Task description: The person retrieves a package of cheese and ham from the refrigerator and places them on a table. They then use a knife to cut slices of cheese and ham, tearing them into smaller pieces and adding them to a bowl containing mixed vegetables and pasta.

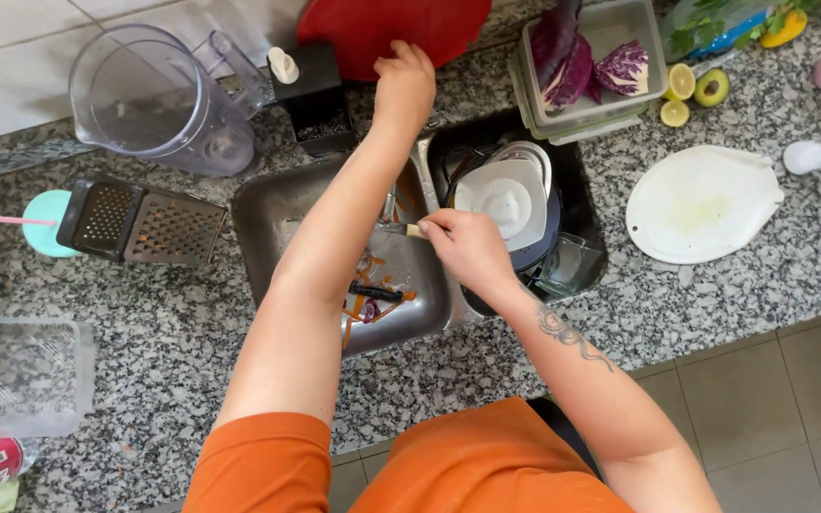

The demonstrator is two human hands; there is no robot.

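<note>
Two hands busy mid-frame: right hand (467, 245) pinching small utensil (399, 228) over steel sink (277, 214); left hand (405, 84) gripping red basin (372, 28) rim, top centre. Sink holds carrot peelings (365, 306). Upper-right tub (620, 24) holds red cabbage (624, 68). Speckled granite counter (173, 351).

The speckled grey granite countertop (192, 351) looks polished and hard. Set into it, the brushed steel sink basin (277, 218) has a dull metallic sheen, wet in places. At the counter's left edge, the perforated metal box grater (144, 225) has a rough, punched face. Near the back edge stands a clear plastic blender jug (159, 100), smooth and slightly cloudy. The round white plastic cutting board (705, 204) towards the right edge looks matt and scuffed. The orange cloth garment (467, 465) is soft and matt.
</note>
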